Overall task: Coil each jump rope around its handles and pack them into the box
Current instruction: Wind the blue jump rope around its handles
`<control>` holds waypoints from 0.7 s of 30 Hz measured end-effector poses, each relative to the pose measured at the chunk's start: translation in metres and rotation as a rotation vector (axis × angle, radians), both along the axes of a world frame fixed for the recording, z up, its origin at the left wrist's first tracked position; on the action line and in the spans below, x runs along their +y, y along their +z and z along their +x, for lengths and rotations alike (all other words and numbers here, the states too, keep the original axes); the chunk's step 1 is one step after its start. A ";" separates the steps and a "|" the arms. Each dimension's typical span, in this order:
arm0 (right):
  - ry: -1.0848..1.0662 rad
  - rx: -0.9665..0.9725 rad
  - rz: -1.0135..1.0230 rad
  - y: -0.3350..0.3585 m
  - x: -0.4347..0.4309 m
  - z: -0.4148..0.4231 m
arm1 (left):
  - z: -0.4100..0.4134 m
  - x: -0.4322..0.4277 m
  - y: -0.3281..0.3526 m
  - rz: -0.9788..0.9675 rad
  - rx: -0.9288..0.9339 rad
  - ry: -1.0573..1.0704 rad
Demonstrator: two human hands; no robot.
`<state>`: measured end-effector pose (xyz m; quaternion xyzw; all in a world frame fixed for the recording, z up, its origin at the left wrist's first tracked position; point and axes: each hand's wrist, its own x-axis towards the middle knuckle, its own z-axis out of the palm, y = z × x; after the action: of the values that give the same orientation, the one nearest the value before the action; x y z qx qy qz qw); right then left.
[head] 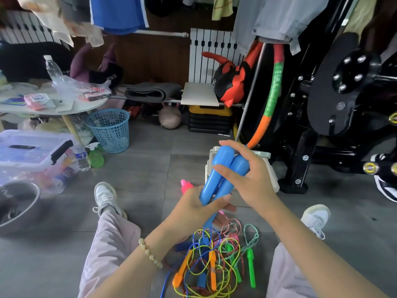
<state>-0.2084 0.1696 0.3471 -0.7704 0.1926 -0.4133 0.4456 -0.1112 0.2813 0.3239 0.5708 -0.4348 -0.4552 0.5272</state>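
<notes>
— Where are the blue handles (pixel 217 175)?

— Held up side by side above the floor (pixel 171 164), between the person's knees. The left hand (pixel 199 203) grips their lower ends, with the thumb across the front and the fingers wrapped behind.

— And the right hand (pixel 247 175)?

— Its fingers curl over the rounded tops, thumb pressed on the front.

— The box (pixel 273 181)?

— Pale, standing on the floor just beyond the hands, mostly hidden by them.

— The other ropes?

— A tangled pile (pixel 214 261) lies nearer, below the hands. It has orange handles (pixel 181 274) on the left, green handles (pixel 251 267) on the right, and yellow, blue and red-and-white cords looped together. The blue cord (pixel 209 224) hangs from the held handles into it. A pink handle (pixel 186 186) pokes up just left of the left hand.
</notes>
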 end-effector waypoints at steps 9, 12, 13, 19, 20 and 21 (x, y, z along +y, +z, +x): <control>0.016 0.051 -0.028 -0.002 0.000 0.002 | 0.008 0.003 -0.002 0.033 -0.066 -0.008; 0.024 0.048 -0.027 0.000 -0.002 0.002 | 0.008 0.005 -0.001 0.007 -0.035 -0.024; 0.025 0.038 -0.014 0.000 -0.002 0.002 | 0.009 0.006 -0.001 0.008 0.006 -0.039; 0.024 0.058 0.016 -0.007 -0.003 -0.001 | 0.009 0.005 -0.003 0.022 -0.041 -0.105; 0.023 0.060 0.018 -0.007 -0.003 -0.001 | 0.009 0.005 -0.004 0.023 -0.067 -0.104; 0.021 0.063 0.018 -0.007 -0.004 -0.002 | 0.009 0.004 -0.006 0.024 -0.078 -0.100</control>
<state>-0.2099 0.1660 0.3397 -0.7810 0.2025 -0.3822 0.4505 -0.1027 0.2855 0.3177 0.5719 -0.4774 -0.4638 0.4795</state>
